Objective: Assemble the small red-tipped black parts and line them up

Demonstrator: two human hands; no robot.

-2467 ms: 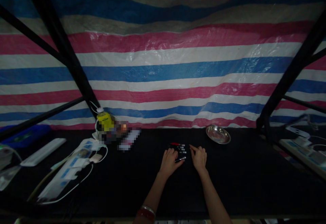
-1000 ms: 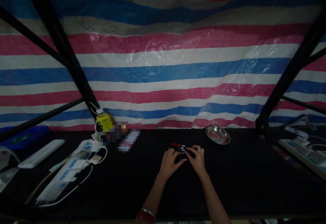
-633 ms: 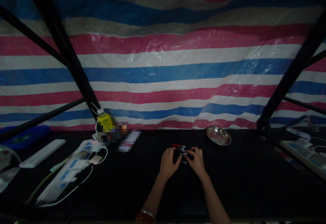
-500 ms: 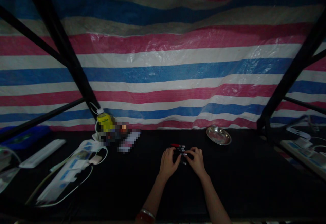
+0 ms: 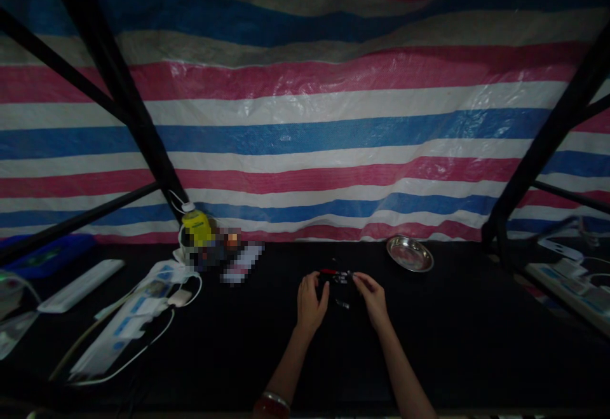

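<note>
Between my hands lies a small group of slim pen-like objects (image 5: 339, 277), dark with silvery right ends, the farthest one partly red. My left hand (image 5: 311, 301) is curled at their left ends, thumb and forefinger on either side of the dark bodies. On the opposite side, my right hand (image 5: 374, 298) pinches at the silvery ends with thumb and fingertips. Another dark piece with a shiny end (image 5: 342, 304) rests nearer to me, apart from the group. Exact shapes are hard to make out against the black tabletop.
A round metal dish (image 5: 410, 254) sits at the back right. To the left are a power strip (image 5: 128, 323) with white cables, a yellow bottle (image 5: 197, 227) and a blurred-out flat item (image 5: 243, 263). Black frame posts (image 5: 515, 196) and a striped sheet (image 5: 333, 133) stand behind.
My hands have moved apart from the middle of the pen-like objects to their two ends. The right hand has shifted rightward, and more of the group shows between the hands.
</note>
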